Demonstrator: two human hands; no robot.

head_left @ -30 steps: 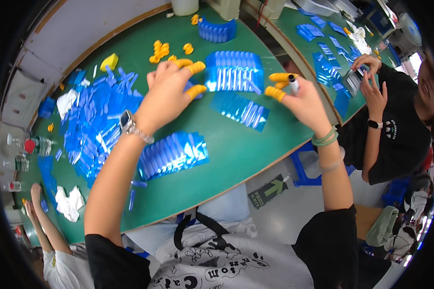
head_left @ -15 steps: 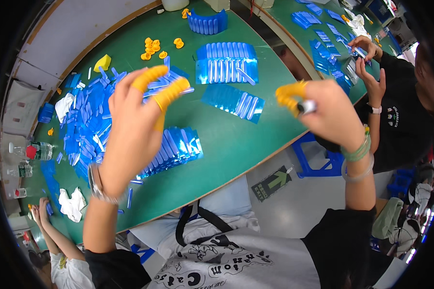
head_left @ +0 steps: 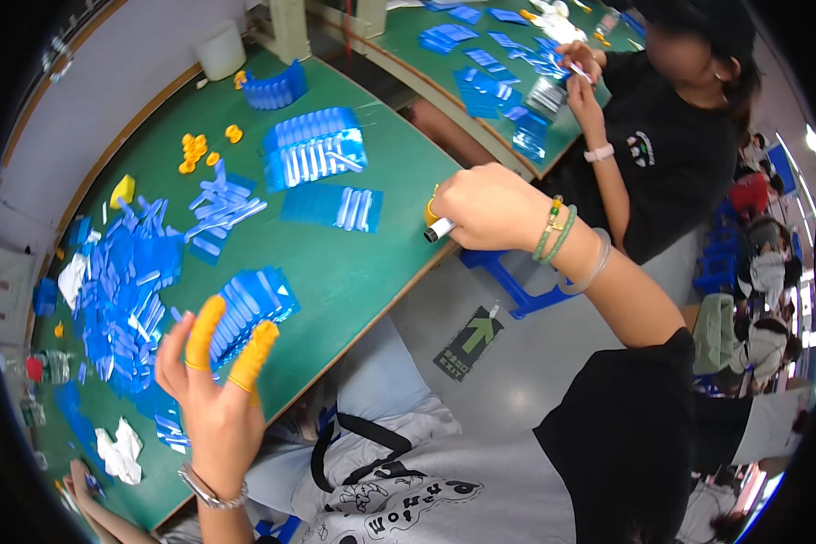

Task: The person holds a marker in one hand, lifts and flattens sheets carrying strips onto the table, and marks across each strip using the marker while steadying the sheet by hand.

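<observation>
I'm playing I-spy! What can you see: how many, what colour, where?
Table: one, green, middle
Second table: one, green, top
Strips: many, blue, left heap
Sheets: several, blue, middle
Finger covers: several, yellow, beyond heap
Block: one, yellow, beyond heap
Cloths: several, white, left and top
Bucket: one, white, top
Bottles: several, clear, left
Stools: several, blue, floor
Sign: one, dark and green, floor
People: several, nearest in black, right
Pen: one, black and white, centre
Left hand: one, yellow-fingered, lower left
Right hand: one, yellow-fingered, around pen
</observation>
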